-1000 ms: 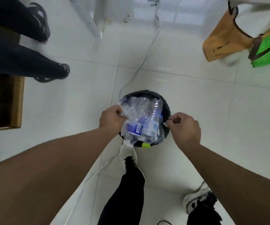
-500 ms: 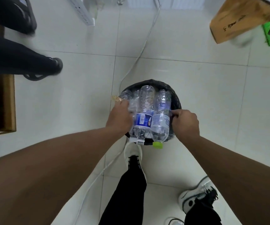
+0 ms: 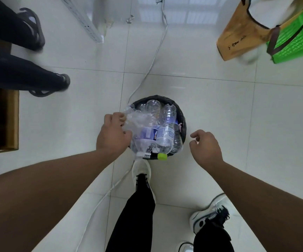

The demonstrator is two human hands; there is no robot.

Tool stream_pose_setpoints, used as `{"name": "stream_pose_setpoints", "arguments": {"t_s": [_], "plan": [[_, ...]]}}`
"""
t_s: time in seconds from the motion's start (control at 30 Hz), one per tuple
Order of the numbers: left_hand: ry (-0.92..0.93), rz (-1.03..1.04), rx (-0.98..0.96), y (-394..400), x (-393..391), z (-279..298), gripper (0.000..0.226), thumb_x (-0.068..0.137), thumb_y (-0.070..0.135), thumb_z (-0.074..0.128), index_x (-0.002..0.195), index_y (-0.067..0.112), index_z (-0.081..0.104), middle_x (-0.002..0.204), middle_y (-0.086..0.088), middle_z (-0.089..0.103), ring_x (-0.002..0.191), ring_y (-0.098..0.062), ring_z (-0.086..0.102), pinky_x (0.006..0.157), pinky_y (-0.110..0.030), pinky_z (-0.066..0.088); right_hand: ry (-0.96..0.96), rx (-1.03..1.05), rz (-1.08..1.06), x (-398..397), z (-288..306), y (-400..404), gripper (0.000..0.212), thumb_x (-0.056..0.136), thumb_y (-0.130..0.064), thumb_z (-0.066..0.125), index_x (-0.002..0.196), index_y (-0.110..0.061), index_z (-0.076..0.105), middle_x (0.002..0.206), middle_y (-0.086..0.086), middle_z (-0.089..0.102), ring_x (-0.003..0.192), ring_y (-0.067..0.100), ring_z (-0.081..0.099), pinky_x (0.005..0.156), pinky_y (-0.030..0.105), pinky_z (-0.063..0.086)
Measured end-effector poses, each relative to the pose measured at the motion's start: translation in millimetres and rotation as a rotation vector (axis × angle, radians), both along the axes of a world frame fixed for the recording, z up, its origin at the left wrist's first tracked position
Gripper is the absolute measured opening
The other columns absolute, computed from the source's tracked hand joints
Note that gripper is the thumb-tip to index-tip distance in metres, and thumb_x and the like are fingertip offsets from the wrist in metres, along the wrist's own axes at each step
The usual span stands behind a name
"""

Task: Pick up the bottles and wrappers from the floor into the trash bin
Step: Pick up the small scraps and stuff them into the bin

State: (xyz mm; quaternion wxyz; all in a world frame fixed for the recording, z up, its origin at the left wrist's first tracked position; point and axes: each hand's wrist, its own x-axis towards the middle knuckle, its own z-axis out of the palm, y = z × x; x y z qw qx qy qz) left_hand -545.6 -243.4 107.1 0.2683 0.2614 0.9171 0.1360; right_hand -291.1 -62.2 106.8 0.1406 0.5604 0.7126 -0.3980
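A small round trash bin (image 3: 183,122) lined with a black bag stands on the white tile floor below me. It is heaped with several clear plastic bottles, among them one with a green cap (image 3: 165,136). My left hand (image 3: 113,134) presses against a crumpled clear bottle (image 3: 138,124) at the bin's left rim, fingers closed on it. To the right of the bin, my right hand (image 3: 205,147) hovers apart from the rim, fingers loosely curled and holding nothing.
My white shoe (image 3: 141,169) touches the bin's near side and my other shoe (image 3: 209,214) is at the lower right. A white cable (image 3: 152,60) runs across the tiles. Another person's legs and sandals (image 3: 30,28) are at the left. A brown paper bag (image 3: 241,33) and a green bag (image 3: 298,39) stand at the upper right. A cardboard box (image 3: 1,119) is at the left edge.
My right hand has let go of the bin's right rim and pulled away to the right. The left hand stays on the crumpled bottle at the left side.
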Motion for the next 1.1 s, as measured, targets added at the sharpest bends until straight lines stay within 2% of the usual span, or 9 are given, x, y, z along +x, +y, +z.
{"name": "stream_pose_setpoints", "arguments": {"t_s": [0.13,0.23,0.33,0.5,0.7,0.73,0.87,1.0,1.1], "plan": [[0.067,0.015,0.016,-6,5,11,0.05,0.084,0.027,0.067,0.131,0.032,0.051,0.13,0.003,0.051,0.109,-0.024,0.06,0.084,-0.043,0.057,-0.011,-0.026,-0.029,18,10,1,0.031,0.101,-0.022,0.06,0.13,-0.018,0.068,0.126,0.009,0.06,0.092,0.02,0.057,0.081,0.031,0.041],[0.088,0.023,0.011,-9,11,18,0.047,0.086,0.03,0.067,0.131,0.028,0.052,0.129,0.001,0.053,0.115,-0.025,0.056,0.092,-0.048,0.056,-0.022,-0.05,-0.034,30,19,2,0.033,0.101,-0.026,0.06,0.133,-0.019,0.065,0.13,0.008,0.058,0.097,0.022,0.06,0.084,0.035,0.047],[0.089,0.042,-0.01,-12,18,26,0.048,0.088,0.033,0.068,0.133,0.026,0.052,0.129,-0.001,0.054,0.113,-0.026,0.057,0.093,-0.051,0.056,-0.029,-0.053,-0.049,45,29,4,0.036,0.1,-0.03,0.06,0.135,-0.02,0.063,0.133,0.008,0.056,0.102,0.024,0.062,0.09,0.039,0.053],[0.128,0.055,-0.031,-12,29,37,0.049,0.088,0.035,0.067,0.134,0.022,0.054,0.13,-0.005,0.056,0.118,-0.03,0.055,0.097,-0.055,0.053,-0.004,-0.07,-0.06,70,41,10,0.04,0.098,-0.034,0.062,0.138,-0.028,0.065,0.136,0.005,0.056,0.103,0.02,0.063,0.088,0.034,0.048],[0.112,-0.071,-0.031,7,43,48,0.048,0.091,0.044,0.063,0.137,0.034,0.053,0.135,0.0,0.056,0.122,-0.028,0.052,0.098,-0.051,0.05,0.025,-0.122,-0.07,105,55,20,0.059,0.096,-0.047,0.066,0.153,-0.034,0.055,0.151,0.004,0.051,0.134,0.024,0.056,0.099,0.034,0.045],[0.12,-0.029,-0.064,8,43,47,0.05,0.093,0.047,0.064,0.139,0.033,0.052,0.138,-0.001,0.055,0.124,-0.03,0.052,0.098,-0.052,0.05,0.03,-0.13,-0.083,113,57,23,0.06,0.096,-0.048,0.066,0.154,-0.035,0.054,0.153,0.004,0.05,0.136,0.024,0.054,0.101,0.036,0.045],[0.143,0.358,-0.198,-6,44,45,0.066,0.089,0.054,0.057,0.146,0.022,0.048,0.15,-0.015,0.046,0.133,-0.044,0.047,0.101,-0.06,0.045,0.03,-0.118,-0.104,150,62,38,0.062,0.095,-0.052,0.066,0.154,-0.038,0.053,0.154,0.002,0.049,0.14,0.025,0.051,0.108,0.041,0.046],[0.106,0.202,-0.24,-27,60,40,0.061,0.092,0.045,0.061,0.148,0.026,0.048,0.152,-0.011,0.046,0.136,-0.04,0.045,0.104,-0.06,0.045,-0.061,-0.124,-0.077,194,58,45,0.064,0.093,-0.052,0.069,0.154,-0.038,0.053,0.155,0.005,0.049,0.141,0.029,0.05,0.108,0.041,0.044],[0.097,0.223,-0.226,-29,73,40,0.06,0.093,0.044,0.063,0.148,0.026,0.049,0.152,-0.01,0.048,0.136,-0.039,0.046,0.103,-0.06,0.046,-0.108,-0.14,-0.06,209,55,44,0.066,0.092,-0.052,0.071,0.154,-0.035,0.054,0.154,0.01,0.05,0.14,0.033,0.052,0.109,0.042,0.044]]}}
